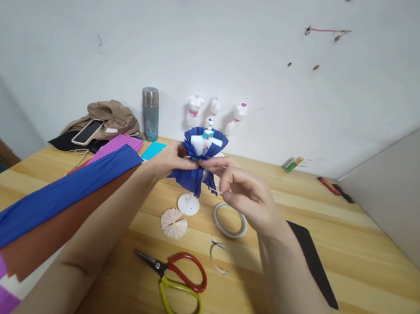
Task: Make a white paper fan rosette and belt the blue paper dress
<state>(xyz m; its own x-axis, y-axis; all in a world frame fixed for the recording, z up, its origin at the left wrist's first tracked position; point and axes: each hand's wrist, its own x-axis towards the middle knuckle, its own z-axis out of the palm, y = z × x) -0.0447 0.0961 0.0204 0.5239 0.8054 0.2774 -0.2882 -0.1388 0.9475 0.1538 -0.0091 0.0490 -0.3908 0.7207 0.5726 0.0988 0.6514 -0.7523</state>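
A small white dress form (pixel 215 142) stands upright on a round white base (pixel 188 204), wrapped in ruffled blue crepe paper (pixel 187 179) at chest and hips, with a turquoise band at its neck. My left hand (pixel 172 160) is closed on its waist, thumb pressing the blue paper. From the other side, my right hand (pixel 247 188) reaches the waist with a stretched index finger. A thin pale strip (pixel 213 189) shows at its thumb, seemingly pinched there. Below the base lies a pleated cream paper disc (pixel 174 224).
Scissors (pixel 168 274) with red and yellow handles lie in front, near a tape roll (pixel 230 221) and a curled strip (pixel 212 255). Coloured crepe sheets (pixel 66 191) cover the left. Behind are a flask (pixel 150 114), a phone (pixel 88 132) and white figures (pixel 237 116); a black pad (pixel 313 262) lies right.
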